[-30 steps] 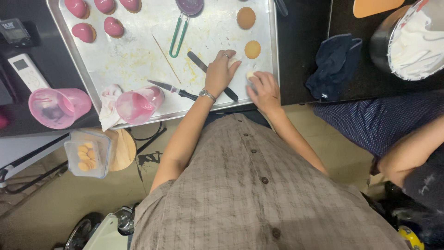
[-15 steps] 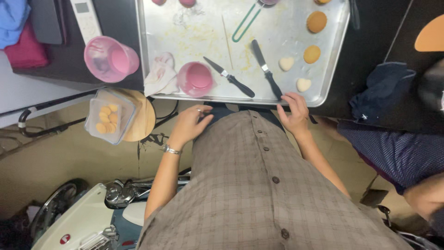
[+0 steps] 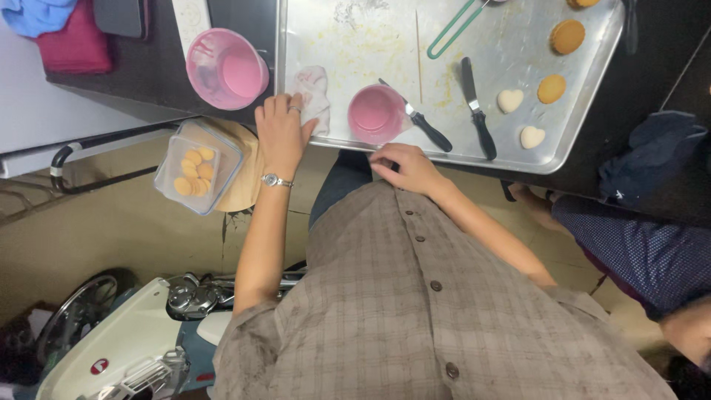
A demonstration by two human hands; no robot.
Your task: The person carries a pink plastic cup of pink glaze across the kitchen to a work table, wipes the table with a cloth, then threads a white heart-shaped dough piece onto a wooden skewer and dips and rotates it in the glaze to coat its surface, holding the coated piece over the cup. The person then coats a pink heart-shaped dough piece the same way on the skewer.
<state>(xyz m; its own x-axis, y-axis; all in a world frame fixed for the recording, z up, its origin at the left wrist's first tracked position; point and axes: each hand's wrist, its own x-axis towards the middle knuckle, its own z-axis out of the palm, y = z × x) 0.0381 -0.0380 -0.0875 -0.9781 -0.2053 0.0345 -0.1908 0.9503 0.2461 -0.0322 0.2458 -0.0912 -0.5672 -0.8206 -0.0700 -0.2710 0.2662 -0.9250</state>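
My left hand (image 3: 281,130), with a wristwatch and a ring, lies flat with spread fingers on the dark counter at the near left corner of the metal baking tray (image 3: 592,118). Its thumb touches a crumpled white cloth (image 3: 312,90). My right hand (image 3: 404,167) rests with bent fingers on the top of my checked shirt (image 3: 444,311), just below the tray's near edge. I cannot tell whether it grips the fabric. A pink cup (image 3: 374,112) stands on the tray between the two hands.
On the tray lie a black-handled knife (image 3: 422,126), a spatula (image 3: 478,111), a green tool (image 3: 452,33), heart-shaped cookies (image 3: 509,100) and round cookies (image 3: 552,89). A pink jug (image 3: 226,70) stands left. A clear box of biscuits (image 3: 194,174) sits lower left. Another person (image 3: 637,244) is right.
My left hand rose from the shirt to the tray's corner beside the cloth. My right hand dropped from the tray's edge onto the shirt. The view shifted.
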